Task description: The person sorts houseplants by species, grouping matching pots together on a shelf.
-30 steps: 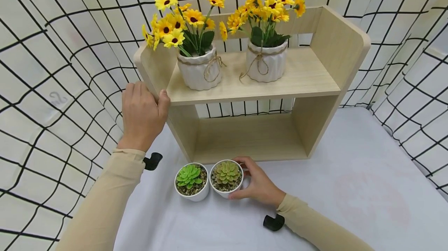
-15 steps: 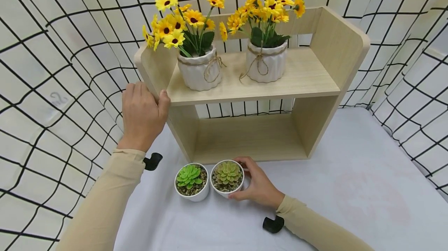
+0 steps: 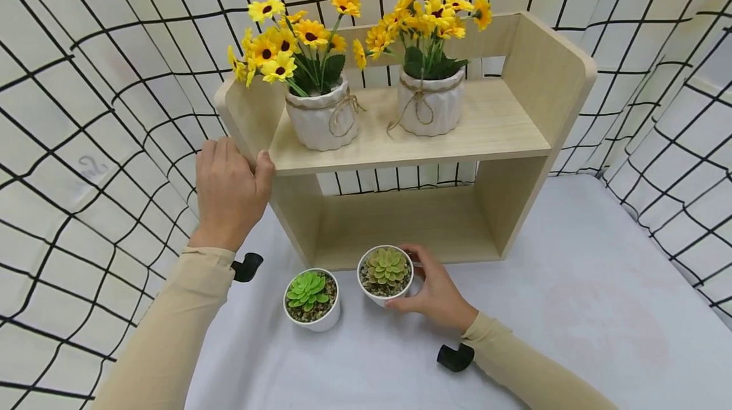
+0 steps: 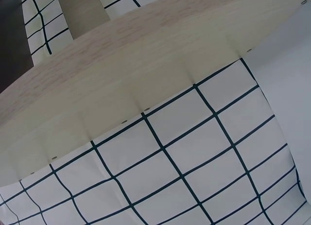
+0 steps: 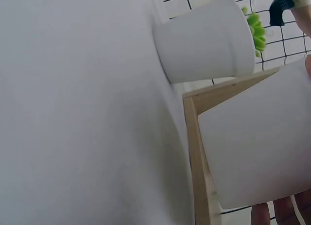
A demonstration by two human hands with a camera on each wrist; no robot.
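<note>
My left hand [image 3: 227,197] grips the left side panel of a pale wooden shelf [image 3: 412,159], with its thumb on the near face. In my right hand [image 3: 437,292] is a white pot with a dull green succulent [image 3: 386,268], held between thumb and fingers at its right side. The right wrist view shows this pot's white wall [image 5: 257,142] tilted, its base raised off the cloth, and fingertips at the lower right. A second white pot with a bright green succulent [image 3: 309,292] stands on the cloth to its left, apart from it.
Two white ribbed pots of yellow flowers, a left one [image 3: 323,119] and a right one [image 3: 430,105], stand on the upper shelf board. A black wire grid [image 3: 114,143] over white sheeting surrounds the white-covered table [image 3: 572,308].
My right hand has lifted the dull green succulent pot and moved it right and toward the shelf, opening a gap from the other pot. The left hand keeps its hold on the shelf.
</note>
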